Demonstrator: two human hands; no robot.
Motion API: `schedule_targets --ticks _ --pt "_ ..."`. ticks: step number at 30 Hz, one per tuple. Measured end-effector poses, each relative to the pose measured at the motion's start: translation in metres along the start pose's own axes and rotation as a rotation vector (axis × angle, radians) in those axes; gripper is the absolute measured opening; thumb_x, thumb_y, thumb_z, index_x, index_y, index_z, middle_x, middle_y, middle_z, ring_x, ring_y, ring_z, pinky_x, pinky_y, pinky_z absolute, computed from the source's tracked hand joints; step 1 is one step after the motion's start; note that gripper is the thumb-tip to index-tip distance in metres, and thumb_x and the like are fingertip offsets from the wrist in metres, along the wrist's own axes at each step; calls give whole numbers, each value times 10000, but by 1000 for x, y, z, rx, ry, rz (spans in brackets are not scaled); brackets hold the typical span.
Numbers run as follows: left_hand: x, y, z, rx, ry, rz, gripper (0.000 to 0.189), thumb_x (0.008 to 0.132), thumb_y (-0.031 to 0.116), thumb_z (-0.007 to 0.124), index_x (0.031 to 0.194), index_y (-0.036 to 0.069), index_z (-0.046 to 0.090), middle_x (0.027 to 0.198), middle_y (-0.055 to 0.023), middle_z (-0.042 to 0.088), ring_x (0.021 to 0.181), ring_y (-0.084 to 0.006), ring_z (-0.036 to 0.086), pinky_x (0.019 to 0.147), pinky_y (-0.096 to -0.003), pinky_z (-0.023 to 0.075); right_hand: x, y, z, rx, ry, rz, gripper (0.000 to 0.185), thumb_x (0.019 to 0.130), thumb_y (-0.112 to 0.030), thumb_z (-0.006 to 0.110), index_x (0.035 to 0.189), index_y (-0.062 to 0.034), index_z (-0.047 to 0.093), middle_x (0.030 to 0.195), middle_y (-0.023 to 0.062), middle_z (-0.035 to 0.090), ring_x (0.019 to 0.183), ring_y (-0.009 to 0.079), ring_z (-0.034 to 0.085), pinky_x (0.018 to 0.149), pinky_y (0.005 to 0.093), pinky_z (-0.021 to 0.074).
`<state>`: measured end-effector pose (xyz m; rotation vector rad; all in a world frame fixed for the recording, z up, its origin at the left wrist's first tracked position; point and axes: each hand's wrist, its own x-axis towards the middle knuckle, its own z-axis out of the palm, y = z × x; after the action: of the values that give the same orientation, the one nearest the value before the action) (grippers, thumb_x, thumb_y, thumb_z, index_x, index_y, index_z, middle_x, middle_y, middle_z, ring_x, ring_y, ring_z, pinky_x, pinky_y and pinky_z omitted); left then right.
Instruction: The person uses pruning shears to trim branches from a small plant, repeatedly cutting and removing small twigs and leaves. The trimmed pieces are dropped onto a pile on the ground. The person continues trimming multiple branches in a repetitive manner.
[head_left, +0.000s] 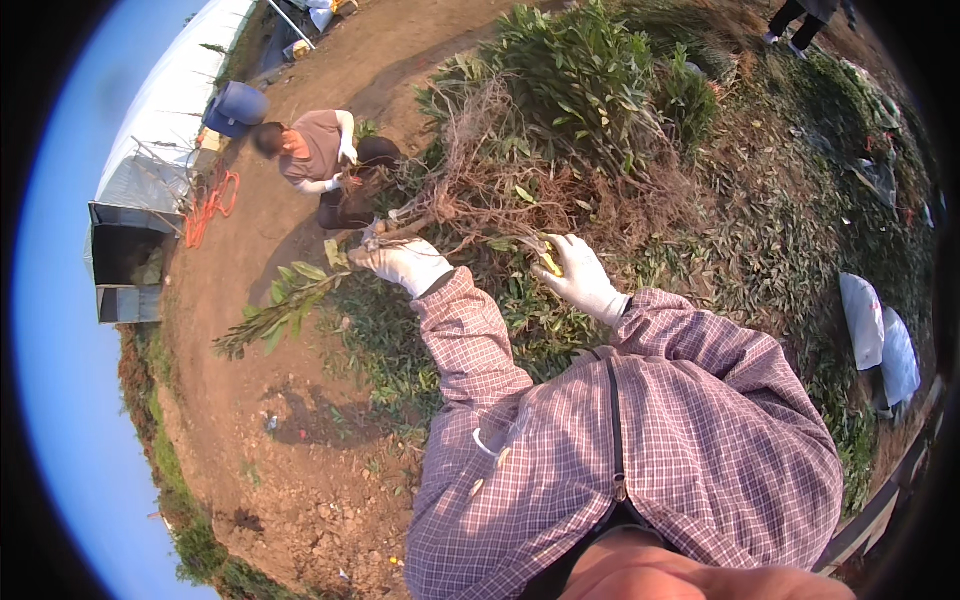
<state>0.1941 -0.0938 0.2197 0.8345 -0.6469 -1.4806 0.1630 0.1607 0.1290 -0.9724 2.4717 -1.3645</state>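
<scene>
My left hand (405, 262), in a white glove, is closed around the stem of an uprooted leafy plant. Its green leaves (289, 304) stick out to the left, and its tangled brown roots (454, 202) spread to the right above my hands. My right hand (581, 277), gloved in white too, grips a hand tool with yellow handles (552, 262), likely pruning shears. The tool's front end lies among thin roots, and I cannot tell whether it touches one. Beneath and beyond both hands lies a heap of cut leaves and rooted plants (570, 82).
A person (315, 154) in white gloves crouches at the upper left, near a blue plastic barrel (238, 106) and an orange hose (210, 210). Another person's legs (799, 26) show at the top right. White sacks (862, 319) lie at the right. A white-covered shelter (161, 127) stands far left.
</scene>
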Motion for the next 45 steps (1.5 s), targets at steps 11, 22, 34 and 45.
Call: schedule_targets --ticks 11,22,34,45 --pt "2 -24 -23 -73 8 -218 609 957 614 443 1029 22 566 903 -139 588 731 -297 647 635 -504 603 17 -25 -33 78 88 142 311 870 -352 738 957 -78 619 689 99 629 595 254 652 560 365 516" --pt "12 -37 -35 -53 -51 -268 633 976 630 377 993 33 587 867 -107 595 725 -324 660 614 -496 605 4 -9 -37 216 -201 328 442 937 -444 640 1126 -45 638 891 99 688 795 236 678 733 366 524" --pt "-12 -41 -44 145 -24 -423 695 948 681 402 1368 127 399 1219 -96 479 1091 -283 541 919 -549 526 39 18 -66 -99 -3 -108 394 860 -289 690 1172 -58 622 1145 221 640 1081 337 630 874 416 511" --pt "-42 -21 -60 312 -422 -350 268 1012 246 589 1237 104 555 911 5 569 710 -90 569 608 -235 518 12 19 -87 323 32 187 409 869 -306 739 1104 -1 602 820 76 653 718 181 618 694 339 504"
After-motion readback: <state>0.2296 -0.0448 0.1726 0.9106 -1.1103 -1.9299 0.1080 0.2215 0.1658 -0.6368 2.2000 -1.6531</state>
